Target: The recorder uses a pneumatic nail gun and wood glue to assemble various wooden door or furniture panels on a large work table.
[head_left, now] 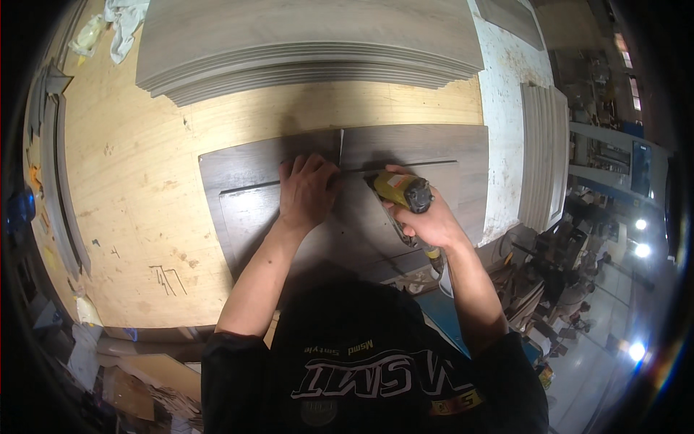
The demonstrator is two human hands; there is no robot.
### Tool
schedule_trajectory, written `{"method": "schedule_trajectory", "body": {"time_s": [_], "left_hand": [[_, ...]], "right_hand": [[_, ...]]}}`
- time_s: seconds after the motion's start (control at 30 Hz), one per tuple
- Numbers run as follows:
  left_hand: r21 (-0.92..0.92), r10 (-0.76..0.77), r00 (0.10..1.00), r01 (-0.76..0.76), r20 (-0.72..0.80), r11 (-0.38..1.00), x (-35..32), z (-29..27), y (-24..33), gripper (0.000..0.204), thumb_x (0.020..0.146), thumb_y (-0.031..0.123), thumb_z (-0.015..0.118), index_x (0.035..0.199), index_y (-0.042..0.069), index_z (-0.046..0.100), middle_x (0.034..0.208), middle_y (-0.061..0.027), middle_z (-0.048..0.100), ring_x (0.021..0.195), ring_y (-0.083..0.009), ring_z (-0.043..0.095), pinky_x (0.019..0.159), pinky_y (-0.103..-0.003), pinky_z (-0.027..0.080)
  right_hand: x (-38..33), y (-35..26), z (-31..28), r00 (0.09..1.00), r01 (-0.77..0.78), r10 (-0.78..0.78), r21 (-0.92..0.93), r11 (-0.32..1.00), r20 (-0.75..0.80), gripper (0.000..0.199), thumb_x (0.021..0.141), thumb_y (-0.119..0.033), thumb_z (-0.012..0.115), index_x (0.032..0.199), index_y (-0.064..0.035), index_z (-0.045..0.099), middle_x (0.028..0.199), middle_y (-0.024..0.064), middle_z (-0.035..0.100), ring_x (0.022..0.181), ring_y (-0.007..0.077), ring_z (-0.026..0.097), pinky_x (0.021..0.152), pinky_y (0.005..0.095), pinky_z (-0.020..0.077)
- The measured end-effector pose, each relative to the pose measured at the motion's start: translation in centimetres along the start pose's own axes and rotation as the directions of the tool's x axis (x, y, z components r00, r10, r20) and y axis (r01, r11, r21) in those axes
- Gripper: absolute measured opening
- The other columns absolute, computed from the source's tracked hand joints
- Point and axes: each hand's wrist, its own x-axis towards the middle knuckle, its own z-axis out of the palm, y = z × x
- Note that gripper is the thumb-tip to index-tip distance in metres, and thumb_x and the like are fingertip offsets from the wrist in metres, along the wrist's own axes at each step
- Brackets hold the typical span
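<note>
A dark grey-brown wood-grain panel lies on the bench in front of me, with a thin dark line running across it on either side of my hands. My left hand rests on the panel over this line, its bent fingers somewhat apart and the tips pressing down. A short pale sliver shows just beyond those fingers. My right hand is wrapped round a yellow and black nail gun, its front end close to the dark line. The gun's exact contact with the panel is hidden.
Beyond the panel stands a stack of grey boards on the plywood bench top. More boards are piled on the right. Long strips lie along the left edge. A white cloth sits at the far left.
</note>
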Motion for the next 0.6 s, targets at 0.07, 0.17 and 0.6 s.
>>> {"method": "schedule_trajectory", "body": {"time_s": [0.07, 0.17, 0.6], "left_hand": [[0.014, 0.019, 1.000, -0.018, -0.014, 1.000, 0.0, 0.3, -0.1, 0.016, 0.083, 0.021, 0.080, 0.098, 0.017, 0.073, 0.105, -0.0020, 0.065, 0.108, -0.0273, 0.059, 0.097, -0.046, 0.038], [0.002, 0.030, 0.999, -0.030, -0.014, 1.000, 0.1, 0.3, -0.2, 0.017, 0.083, 0.022, 0.079, 0.098, 0.017, 0.074, 0.105, -0.0008, 0.065, 0.107, -0.0255, 0.060, 0.098, -0.045, 0.038], [0.097, 0.027, 1.000, -0.028, 0.009, 0.995, -1.0, 0.8, -0.1, 0.023, 0.084, 0.024, 0.078, 0.105, 0.017, 0.073, 0.110, -0.0025, 0.064, 0.109, -0.0273, 0.059, 0.098, -0.048, 0.037]], "right_hand": [[0.1, 0.1, -0.3, 1.000, -0.002, 0.001, 0.005, 1.000, 0.007, 0.066, 0.086, -0.008, 0.070, 0.149, -0.0159, 0.052, 0.095, 0.0021, 0.067, 0.062, 0.0099, 0.057, 0.054, 0.0262, 0.0490], [0.5, 0.6, -0.8, 1.000, 0.000, -0.001, 0.027, 1.000, 0.021, 0.067, 0.086, -0.009, 0.070, 0.150, -0.0160, 0.051, 0.094, 0.0021, 0.067, 0.062, 0.0100, 0.057, 0.054, 0.0261, 0.0495], [-3.5, 0.9, -0.5, 0.999, 0.051, -0.048, 0.121, 0.991, -0.024, 0.075, 0.087, 0.004, 0.070, 0.155, -0.0099, 0.041, 0.100, 0.0059, 0.067, 0.059, 0.0108, 0.057, 0.055, 0.0255, 0.0483]]}}
